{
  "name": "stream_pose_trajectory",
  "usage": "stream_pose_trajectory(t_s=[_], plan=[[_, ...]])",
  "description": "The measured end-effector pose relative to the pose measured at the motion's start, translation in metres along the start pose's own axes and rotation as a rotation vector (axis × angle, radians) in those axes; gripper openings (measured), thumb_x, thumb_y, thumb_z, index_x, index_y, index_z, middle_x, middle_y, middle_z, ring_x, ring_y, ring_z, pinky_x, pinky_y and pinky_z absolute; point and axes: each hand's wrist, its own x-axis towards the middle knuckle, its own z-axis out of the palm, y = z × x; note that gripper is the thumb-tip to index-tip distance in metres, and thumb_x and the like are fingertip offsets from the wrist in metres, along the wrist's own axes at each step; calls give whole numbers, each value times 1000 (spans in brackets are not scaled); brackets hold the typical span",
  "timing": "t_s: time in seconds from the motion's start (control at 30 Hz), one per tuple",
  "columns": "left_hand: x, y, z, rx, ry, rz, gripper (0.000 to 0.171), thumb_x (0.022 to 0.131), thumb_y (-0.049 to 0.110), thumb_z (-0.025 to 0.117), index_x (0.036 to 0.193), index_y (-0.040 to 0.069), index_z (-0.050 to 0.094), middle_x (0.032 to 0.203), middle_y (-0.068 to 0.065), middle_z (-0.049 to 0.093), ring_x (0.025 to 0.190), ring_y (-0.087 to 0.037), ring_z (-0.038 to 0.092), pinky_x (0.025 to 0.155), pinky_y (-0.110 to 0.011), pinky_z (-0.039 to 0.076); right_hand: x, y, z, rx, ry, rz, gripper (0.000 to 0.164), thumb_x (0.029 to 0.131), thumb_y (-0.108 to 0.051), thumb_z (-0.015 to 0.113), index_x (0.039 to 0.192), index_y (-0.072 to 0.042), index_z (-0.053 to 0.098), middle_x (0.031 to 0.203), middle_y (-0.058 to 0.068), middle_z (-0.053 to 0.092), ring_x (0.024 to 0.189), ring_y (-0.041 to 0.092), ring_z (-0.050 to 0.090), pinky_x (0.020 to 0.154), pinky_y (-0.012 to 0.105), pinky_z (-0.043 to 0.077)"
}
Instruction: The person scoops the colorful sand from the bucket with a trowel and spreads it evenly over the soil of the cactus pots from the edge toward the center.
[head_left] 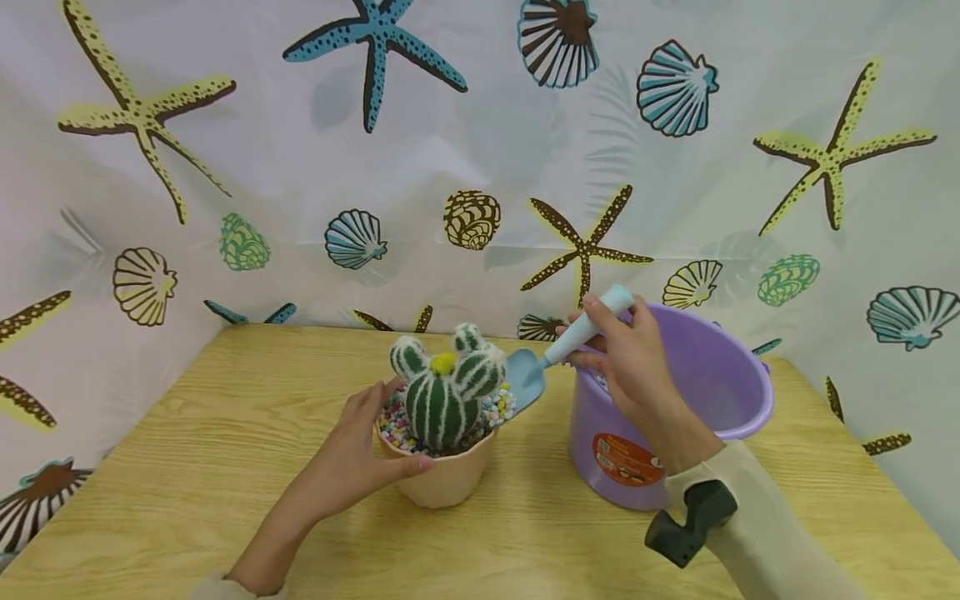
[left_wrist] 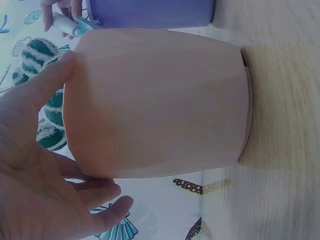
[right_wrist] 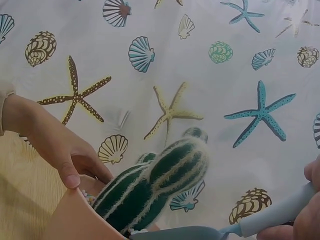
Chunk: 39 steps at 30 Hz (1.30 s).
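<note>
Across our wooden worktop [head_left: 300, 375], the purple bucket [head_left: 611, 417] stands toward the right edge. Left of it, about midway between the side edges and away from the back one, is the pot [head_left: 446, 483] with a green cactus [head_left: 442, 408] upright in it. Our left hand [head_left: 352, 446] grips the pot's rim; our right hand [head_left: 630, 358], well apart, is wrapped round the handle of the blue scoop [head_left: 527, 379], its blade at the pot's right rim. Coloured pebbles [head_left: 396, 421] cover the left side, and paler ones lie by the blade. We judge the layer partly done: dark soil [head_left: 476, 433] shows bare at front right, left to cover.
</note>
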Motion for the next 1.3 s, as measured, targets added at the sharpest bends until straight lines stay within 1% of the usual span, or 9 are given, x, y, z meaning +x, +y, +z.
stream_pose_trajectory(t_s=[0.27,0.43,0.57,0.73,0.83,0.97,1.1,1.2,1.3], plan=[[-1,0,-1,-12,-7,-3,103,78,50,74,154,15,13,152,-32,11,135,-53,25,98,-68,34,0,-11,6,-58,6,-61,17,98,-20,54,108,-14,43,100,10,58,79,14,69,73,37,59],[-1,0,-1,-10,-10,-1,103,79,50,73,154,14,12,152,-32,11,135,-54,26,98,-67,35,1,-19,6,-73,23,-105,16,97,-18,56,108,-16,44,97,6,59,79,13,69,72,36,59],[-1,1,-1,-4,-3,9,104,79,50,73,154,13,12,152,-32,12,134,-54,27,97,-67,35,3,-18,8,-98,17,-135,18,95,-18,58,107,-15,45,93,5,62,80,14,70,71,36,59],[-1,1,-1,-11,-8,7,103,79,50,72,154,14,12,152,-32,11,135,-54,26,97,-67,35,3,-8,13,-116,-16,-135,20,95,-14,58,110,-13,44,91,4,62,79,13,69,70,36,59],[-1,1,1,-10,-11,2,103,80,51,72,154,14,11,152,-32,11,134,-54,27,97,-67,36,2,-2,16,-117,-13,-147,20,95,-12,58,110,-10,44,91,3,63,78,12,69,68,35,58],[0,2,2,19,2,-2,104,80,52,71,154,12,11,151,-33,12,132,-54,31,96,-66,38,1,1,16,-125,-3,-147,21,95,-13,59,108,-7,44,93,4,64,78,12,69,68,34,58],[0,2,2,41,14,3,104,79,54,71,154,11,12,150,-33,14,131,-54,34,96,-65,39,2,1,14,-121,10,-117,22,95,-16,59,110,-9,44,93,4,64,77,12,69,64,32,58],[1,0,1,34,7,13,104,79,53,72,154,12,13,150,-32,16,131,-53,33,97,-65,37,1,-1,10,-116,12,-106,22,95,-17,58,111,-11,44,92,2,64,76,12,70,62,32,57],[3,-3,-2,14,-9,29,103,78,51,73,153,10,16,151,-31,18,135,-51,28,100,-66,33,0,-3,9,-117,3,-113,21,95,-17,58,111,-12,44,90,2,64,77,12,70,61,35,58]])
